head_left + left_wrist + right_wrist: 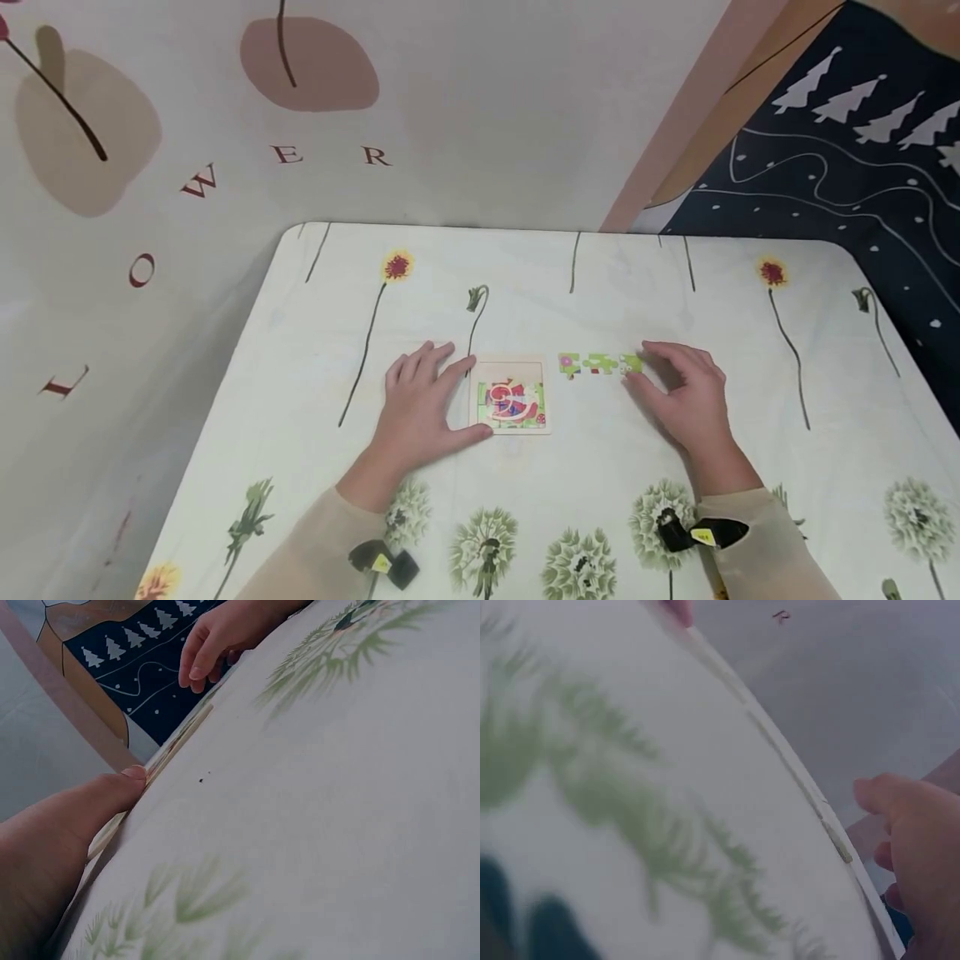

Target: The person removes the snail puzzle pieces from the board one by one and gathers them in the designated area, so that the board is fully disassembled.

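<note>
A small square wooden puzzle tray [510, 432] lies flat on the table, its lower part filled with pieces forming a red and blue picture [513, 402]. My left hand [420, 408] is spread at the tray's left side, index fingertip near the upper corner and thumb on the lower edge. In the left wrist view the thumb [112, 796] rests on the tray's rim. Right of the tray, green puzzle pieces [598, 363] lie in a row. My right hand [686, 396] hovers at the row's right end, thumb and index finger apart; in the right wrist view its thumb [885, 793] is raised above the pieces.
A white cloth with printed flowers and dandelions covers the table [300, 333]. Behind its far edge stands a pale wall [487, 125] with letters and plant shapes; a dark panel [825, 167] with white trees is at the right. Each sleeve carries a black wrist strap [720, 533].
</note>
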`<control>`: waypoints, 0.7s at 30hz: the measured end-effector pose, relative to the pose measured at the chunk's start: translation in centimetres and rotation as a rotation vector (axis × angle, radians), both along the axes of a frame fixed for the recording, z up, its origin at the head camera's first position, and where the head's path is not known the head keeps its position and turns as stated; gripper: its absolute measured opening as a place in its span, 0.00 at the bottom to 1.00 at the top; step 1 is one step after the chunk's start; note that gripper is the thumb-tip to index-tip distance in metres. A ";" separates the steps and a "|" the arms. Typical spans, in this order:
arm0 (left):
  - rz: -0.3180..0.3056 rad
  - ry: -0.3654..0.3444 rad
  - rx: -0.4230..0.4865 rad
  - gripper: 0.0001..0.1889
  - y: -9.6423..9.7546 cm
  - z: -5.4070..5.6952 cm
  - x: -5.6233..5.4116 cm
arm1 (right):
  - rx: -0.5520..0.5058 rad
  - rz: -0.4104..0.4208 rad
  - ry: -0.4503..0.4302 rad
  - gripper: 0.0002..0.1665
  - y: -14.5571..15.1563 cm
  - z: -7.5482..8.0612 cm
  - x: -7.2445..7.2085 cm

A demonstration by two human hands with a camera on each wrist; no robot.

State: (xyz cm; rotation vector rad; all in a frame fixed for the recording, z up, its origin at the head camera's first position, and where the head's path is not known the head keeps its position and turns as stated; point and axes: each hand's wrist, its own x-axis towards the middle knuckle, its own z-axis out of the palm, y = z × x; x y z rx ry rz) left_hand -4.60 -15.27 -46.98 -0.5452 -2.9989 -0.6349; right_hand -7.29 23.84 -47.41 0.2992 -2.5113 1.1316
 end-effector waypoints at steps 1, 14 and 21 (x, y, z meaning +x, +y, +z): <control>0.001 0.000 0.001 0.52 0.0 0.0 0.0 | 0.002 0.006 0.019 0.25 -0.3 0.1 0.0; 0.002 0.041 -0.003 0.50 0.3 0.0 -0.1 | 0.031 0.219 0.081 0.20 -8.4 0.9 1.7; 0.016 0.023 -0.018 0.51 0.2 0.2 0.0 | 0.094 0.284 0.006 0.19 -12.5 1.1 2.0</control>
